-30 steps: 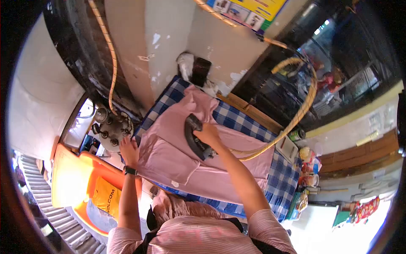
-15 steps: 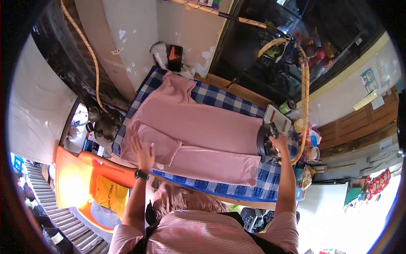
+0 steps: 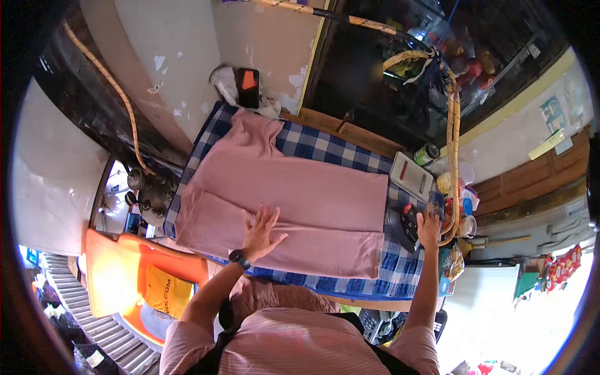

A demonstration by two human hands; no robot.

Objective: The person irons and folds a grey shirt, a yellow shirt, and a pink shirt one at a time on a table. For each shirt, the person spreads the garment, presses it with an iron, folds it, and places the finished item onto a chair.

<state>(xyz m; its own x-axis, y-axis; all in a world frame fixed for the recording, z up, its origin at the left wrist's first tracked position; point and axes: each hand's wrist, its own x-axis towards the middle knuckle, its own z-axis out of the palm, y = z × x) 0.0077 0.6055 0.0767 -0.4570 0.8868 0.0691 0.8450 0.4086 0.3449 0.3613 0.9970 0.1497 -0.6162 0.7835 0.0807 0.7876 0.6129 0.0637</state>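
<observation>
A pink short-sleeved shirt (image 3: 306, 187) lies folded on a blue-and-white checkered cloth (image 3: 350, 287). My left hand (image 3: 259, 234), fingers spread, rests flat on its near middle part, beside a long fold line. To the right of the shirt's hem is a dark clothes iron (image 3: 405, 226) with a red detail on top, on the checkered cloth. My right hand (image 3: 429, 229) is closed at the iron's handle end; the fingers partly hide the handle.
A white tray (image 3: 411, 176) and a green-labelled can (image 3: 427, 154) stand at the back right. A wrapped hose (image 3: 451, 137) hangs beside the iron. A phone (image 3: 248, 87) lies at the far end. An orange chair (image 3: 103, 269) is at left.
My left hand has slid rightward from the sleeve area to the shirt's middle, and the sleeve flap no longer shows on top. The iron has moved slightly right, off the hem.
</observation>
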